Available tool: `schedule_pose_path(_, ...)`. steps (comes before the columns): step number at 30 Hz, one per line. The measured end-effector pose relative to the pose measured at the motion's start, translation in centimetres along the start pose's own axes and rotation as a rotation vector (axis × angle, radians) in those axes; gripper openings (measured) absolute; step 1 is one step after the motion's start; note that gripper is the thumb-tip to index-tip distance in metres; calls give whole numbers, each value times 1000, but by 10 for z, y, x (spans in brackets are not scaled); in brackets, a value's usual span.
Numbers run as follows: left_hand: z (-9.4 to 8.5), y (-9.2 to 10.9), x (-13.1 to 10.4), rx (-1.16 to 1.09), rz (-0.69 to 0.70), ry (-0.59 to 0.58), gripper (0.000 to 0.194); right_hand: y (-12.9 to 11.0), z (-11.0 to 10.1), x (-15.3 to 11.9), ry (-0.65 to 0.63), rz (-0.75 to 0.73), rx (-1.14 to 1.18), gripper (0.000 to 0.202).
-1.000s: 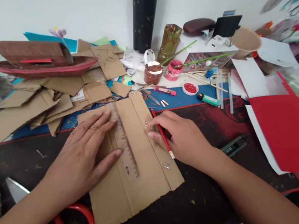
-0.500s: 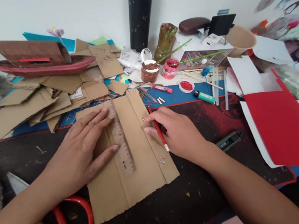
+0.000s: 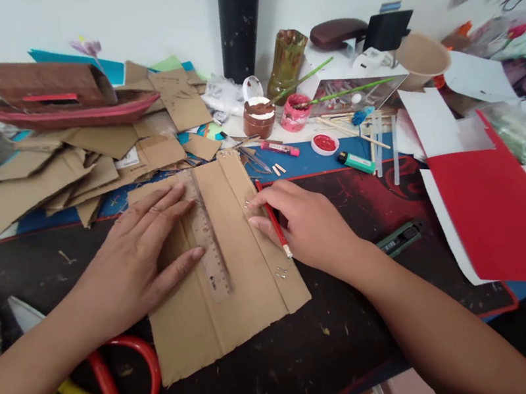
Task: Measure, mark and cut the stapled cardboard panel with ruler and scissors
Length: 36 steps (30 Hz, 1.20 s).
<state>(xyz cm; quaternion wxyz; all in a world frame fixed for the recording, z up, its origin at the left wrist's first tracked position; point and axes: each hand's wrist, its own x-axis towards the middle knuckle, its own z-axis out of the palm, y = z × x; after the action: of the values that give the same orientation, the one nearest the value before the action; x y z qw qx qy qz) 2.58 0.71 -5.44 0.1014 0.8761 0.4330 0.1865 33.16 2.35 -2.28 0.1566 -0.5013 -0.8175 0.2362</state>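
Observation:
A brown cardboard sheet [image 3: 235, 241] with fold lines lies on the dark desk mat. Along its length rests a clear plastic ruler [image 3: 212, 251]. My left hand [image 3: 144, 249] lies spread on the cardboard, its fingertips and thumb at the ruler's left edge. At the sheet's right part is my right hand [image 3: 299, 218], closed around a red pencil [image 3: 274, 222] whose white eraser end points toward me; the other fingers are curled out of sight. Small metal staples [image 3: 281, 273] show in the right-hand strip of the cardboard.
Large scissors [image 3: 116, 387] with red and yellow handles lie under my left forearm. A green utility knife [image 3: 402, 239] sits beyond my right forearm. Behind are cardboard scraps [image 3: 42, 192], a model boat [image 3: 64, 108], paint jars [image 3: 259, 117] and a dark flask [image 3: 241, 20]. Red paper [image 3: 500, 213] lies at right.
The view has shifted slightly, so everything sits a little higher and further left in the picture. Both hands, the ruler and the pencil keep about the same places on the cardboard.

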Motion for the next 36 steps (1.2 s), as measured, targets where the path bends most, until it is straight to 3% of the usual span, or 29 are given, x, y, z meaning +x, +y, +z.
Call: schedule_pose_path(36, -1, -1, 0, -31, -14, -6, 65, -3, -2, -1, -21, -2, -22, 20)
